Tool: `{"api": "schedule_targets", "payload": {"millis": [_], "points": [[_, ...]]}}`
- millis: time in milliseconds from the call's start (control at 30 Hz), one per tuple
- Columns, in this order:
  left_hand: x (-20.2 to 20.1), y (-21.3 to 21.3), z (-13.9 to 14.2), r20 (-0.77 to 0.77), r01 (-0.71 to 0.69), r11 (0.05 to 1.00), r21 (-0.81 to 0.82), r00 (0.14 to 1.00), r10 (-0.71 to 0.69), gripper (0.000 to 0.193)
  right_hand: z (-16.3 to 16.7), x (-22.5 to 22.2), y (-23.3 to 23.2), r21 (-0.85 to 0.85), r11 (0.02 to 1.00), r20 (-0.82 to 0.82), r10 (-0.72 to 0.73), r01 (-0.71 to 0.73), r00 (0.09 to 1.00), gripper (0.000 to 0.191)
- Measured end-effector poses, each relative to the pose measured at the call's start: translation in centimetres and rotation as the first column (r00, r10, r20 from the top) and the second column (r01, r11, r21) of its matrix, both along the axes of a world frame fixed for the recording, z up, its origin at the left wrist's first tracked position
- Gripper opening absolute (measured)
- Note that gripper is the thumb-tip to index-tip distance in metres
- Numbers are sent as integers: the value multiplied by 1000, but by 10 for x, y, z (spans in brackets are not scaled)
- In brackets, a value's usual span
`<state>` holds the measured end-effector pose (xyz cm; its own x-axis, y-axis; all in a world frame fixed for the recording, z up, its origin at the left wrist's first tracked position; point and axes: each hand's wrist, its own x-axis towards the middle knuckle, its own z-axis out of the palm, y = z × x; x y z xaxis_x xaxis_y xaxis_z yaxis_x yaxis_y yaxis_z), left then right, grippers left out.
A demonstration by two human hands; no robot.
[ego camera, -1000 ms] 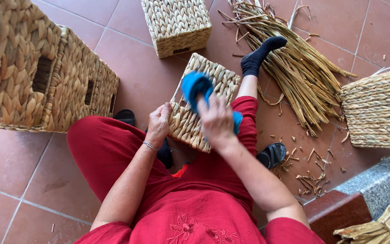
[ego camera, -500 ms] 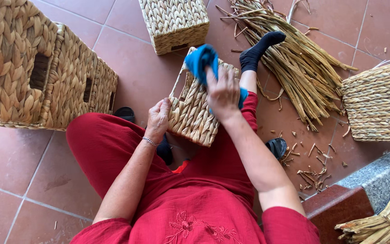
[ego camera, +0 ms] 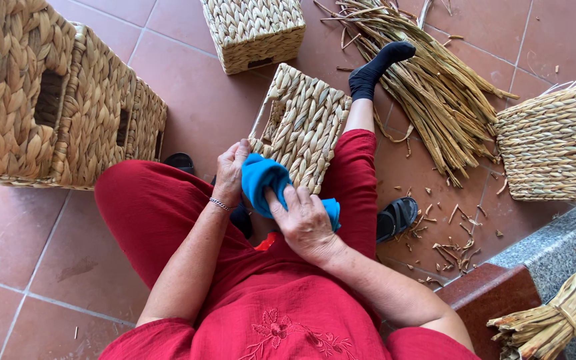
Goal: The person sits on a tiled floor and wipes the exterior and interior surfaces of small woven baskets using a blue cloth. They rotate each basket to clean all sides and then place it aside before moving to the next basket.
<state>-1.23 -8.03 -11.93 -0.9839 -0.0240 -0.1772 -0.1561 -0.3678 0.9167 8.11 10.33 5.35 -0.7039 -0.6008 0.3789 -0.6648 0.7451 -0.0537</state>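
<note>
On the person's lap, a blue cloth [ego camera: 265, 181] sits bunched between both hands, just below the woven basket [ego camera: 303, 125] that leans against the red-trousered leg. The left hand [ego camera: 232, 170] curls its fingers closed around the cloth's left side; the right hand [ego camera: 305, 223] presses down on it with fingers bent over the fabric. Loose dry reeds [ego camera: 428, 87] lie beyond the black-socked foot [ego camera: 376, 67]. Larger baskets [ego camera: 55, 100] stand at left on the tiled floor [ego camera: 201, 100].

baskets [ego camera: 255, 33] – 6 | straw bundles [ego camera: 428, 87] – 2 | sandals [ego camera: 398, 217] – 2
</note>
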Motion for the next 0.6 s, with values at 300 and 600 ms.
{"api": "schedule_targets", "payload": {"millis": [300, 600], "points": [[5, 9, 19, -12, -33, 991, -132, 999, 31, 38, -32, -140, 37, -34, 961, -134, -278, 276, 951, 37], [11, 3, 16, -19, -49, 994, -97, 999, 47, 35, -19, -101, 19, 35, 958, -137, -278, 285, 951, 34]]}}
